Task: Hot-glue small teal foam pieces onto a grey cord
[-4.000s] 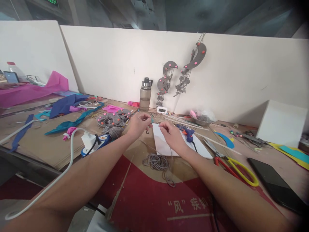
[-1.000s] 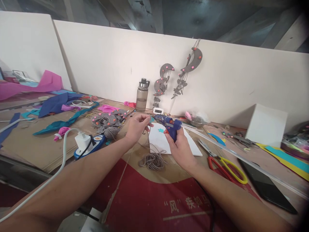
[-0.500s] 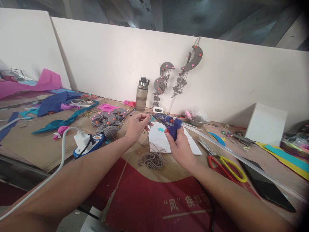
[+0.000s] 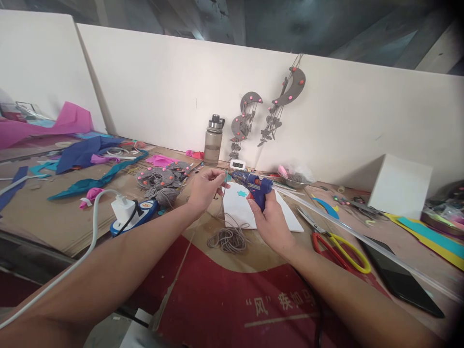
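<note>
My right hand [image 4: 270, 217] is wrapped round a blue hot glue gun [image 4: 255, 186], whose nozzle points left. Just in front of that nozzle, my left hand [image 4: 207, 188] pinches a small teal cutout [image 4: 227, 177]; its outline is partly hidden by the fingers. Grey cord runs down from the left fingers to a loose coil [image 4: 228, 239] on the cardboard. Under the glue gun lies a white board [image 4: 235, 212], with a teal flower-shaped cutout [image 4: 242, 194] on it.
Red-and-yellow scissors [image 4: 331, 241], a black phone [image 4: 402, 278] and a long clear strip lie to the right. A power strip [image 4: 145, 212] with a white plug stands left. Behind are grey felt pieces [image 4: 155, 179], a water bottle [image 4: 213, 142] and hanging moon ornaments [image 4: 290, 92].
Both hands, the glue gun and the teal cutout stay in nearly the same place. The view has shifted very slightly.
</note>
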The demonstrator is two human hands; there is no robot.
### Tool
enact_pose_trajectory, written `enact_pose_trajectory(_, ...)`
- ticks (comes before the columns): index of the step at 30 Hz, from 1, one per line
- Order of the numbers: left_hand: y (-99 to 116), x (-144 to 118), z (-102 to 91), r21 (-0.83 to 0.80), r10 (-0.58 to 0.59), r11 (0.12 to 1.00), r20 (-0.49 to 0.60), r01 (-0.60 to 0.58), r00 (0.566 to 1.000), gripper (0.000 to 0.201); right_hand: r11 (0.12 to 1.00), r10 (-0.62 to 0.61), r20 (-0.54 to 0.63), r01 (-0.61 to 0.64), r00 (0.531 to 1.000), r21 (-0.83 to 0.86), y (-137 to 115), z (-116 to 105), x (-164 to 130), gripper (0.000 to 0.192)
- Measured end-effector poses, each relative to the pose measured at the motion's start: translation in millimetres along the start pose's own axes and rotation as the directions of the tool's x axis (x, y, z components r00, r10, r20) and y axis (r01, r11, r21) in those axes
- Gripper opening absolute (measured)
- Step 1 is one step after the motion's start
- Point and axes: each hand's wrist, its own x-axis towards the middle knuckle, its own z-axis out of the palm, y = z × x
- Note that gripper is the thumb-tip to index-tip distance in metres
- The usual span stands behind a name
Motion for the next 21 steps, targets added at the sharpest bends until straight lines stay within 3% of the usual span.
enact_pose_trajectory(21, 0.0, 0.3, -0.6, 0.005, -0.026, 1.000, 0.010, 0.026, 1.000, 0.026, 1.000, -0.020, -0.017, 0.020, 1.000, -0.011, 0.1, 0.5, 0.0, 0.040)
